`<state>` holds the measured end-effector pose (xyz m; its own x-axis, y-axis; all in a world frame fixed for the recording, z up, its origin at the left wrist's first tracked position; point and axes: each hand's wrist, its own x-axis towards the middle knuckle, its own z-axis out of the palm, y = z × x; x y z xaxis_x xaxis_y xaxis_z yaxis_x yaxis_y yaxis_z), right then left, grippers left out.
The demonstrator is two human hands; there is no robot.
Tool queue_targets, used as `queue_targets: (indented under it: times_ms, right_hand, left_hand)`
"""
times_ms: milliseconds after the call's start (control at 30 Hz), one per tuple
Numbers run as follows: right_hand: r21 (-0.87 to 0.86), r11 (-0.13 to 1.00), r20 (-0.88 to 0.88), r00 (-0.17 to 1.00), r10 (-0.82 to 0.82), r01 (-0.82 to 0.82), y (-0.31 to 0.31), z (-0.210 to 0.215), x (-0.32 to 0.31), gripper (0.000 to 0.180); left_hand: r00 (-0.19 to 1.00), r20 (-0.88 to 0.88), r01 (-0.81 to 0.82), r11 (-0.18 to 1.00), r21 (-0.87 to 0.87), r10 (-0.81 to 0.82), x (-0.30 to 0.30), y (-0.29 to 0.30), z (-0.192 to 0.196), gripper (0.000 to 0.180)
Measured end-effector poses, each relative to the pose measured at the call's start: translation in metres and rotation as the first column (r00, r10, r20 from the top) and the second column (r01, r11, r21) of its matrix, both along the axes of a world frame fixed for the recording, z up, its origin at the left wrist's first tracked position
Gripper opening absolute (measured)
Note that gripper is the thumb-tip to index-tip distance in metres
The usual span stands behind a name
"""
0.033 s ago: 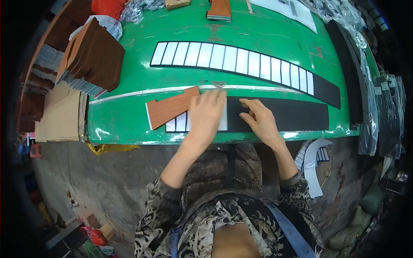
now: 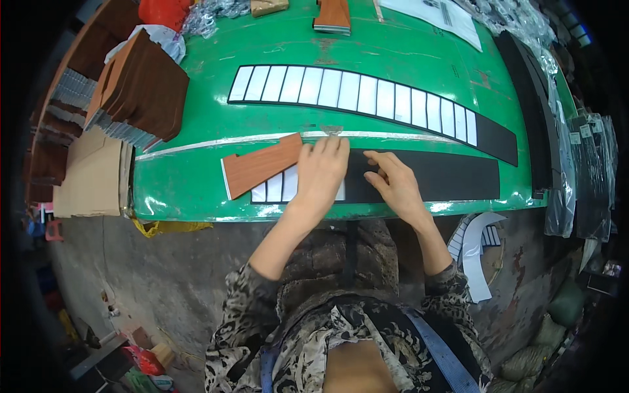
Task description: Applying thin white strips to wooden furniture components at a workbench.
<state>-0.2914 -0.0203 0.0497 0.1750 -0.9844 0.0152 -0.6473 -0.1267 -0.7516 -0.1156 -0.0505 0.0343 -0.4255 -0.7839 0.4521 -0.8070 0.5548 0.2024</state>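
Close to the table's front edge lies a long black strip [image 2: 458, 175], with white rectangular patches [image 2: 290, 184] along its left part. My left hand [image 2: 322, 173] rests over those patches, palm down and fingers stretched, hiding some of them. A wood-brown flat piece [image 2: 262, 167] with a notched edge lies slantwise across the strip's left end, just beside my left hand. My right hand [image 2: 398, 183] hovers or rests on the bare black part; its thumb and index finger are bent but apart, and nothing shows between them.
A second black strip [image 2: 357, 93] with white patches lies farther back on the green table [image 2: 216, 131]. Stacked brown pieces [image 2: 147, 85] stand at left beside cardboard [image 2: 92, 173]. Another brown piece [image 2: 333, 16] is at the far edge. Black strips [image 2: 534, 111] pile up at right.
My left hand has shifted slightly to the right, uncovering more of the brown piece's end. My right hand has barely moved.
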Motion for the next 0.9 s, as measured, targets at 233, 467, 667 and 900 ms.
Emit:
queue_targets:
  times_ms: [233,467,667,900]
  right_hand:
    - [0.034,0.996,0.310,0.947,-0.086,0.079,-0.004,-0.012,-0.006,0.030]
    - [-0.021,0.993,0.474,0.876,-0.092,0.116,-0.012,-0.019,0.007,0.019]
    - [0.019,0.982,0.335,0.924,-0.183,0.187,-0.006,-0.026,0.018,0.012]
    - [0.186,0.960,0.312,0.915,-0.258,0.207,-0.019,-0.018,0.026,0.026]
  left_hand:
    - [0.999,-0.029,0.045,0.970,0.239,-0.040,-0.004,-0.027,-0.012,0.015]
    - [0.933,-0.352,0.221,0.645,0.732,0.080,0.005,-0.043,0.007,0.014]
    - [0.794,-0.529,0.354,0.480,0.802,0.300,0.008,-0.038,-0.001,0.024]
    - [0.701,-0.604,0.429,0.454,0.781,0.379,0.004,-0.033,-0.007,0.025]
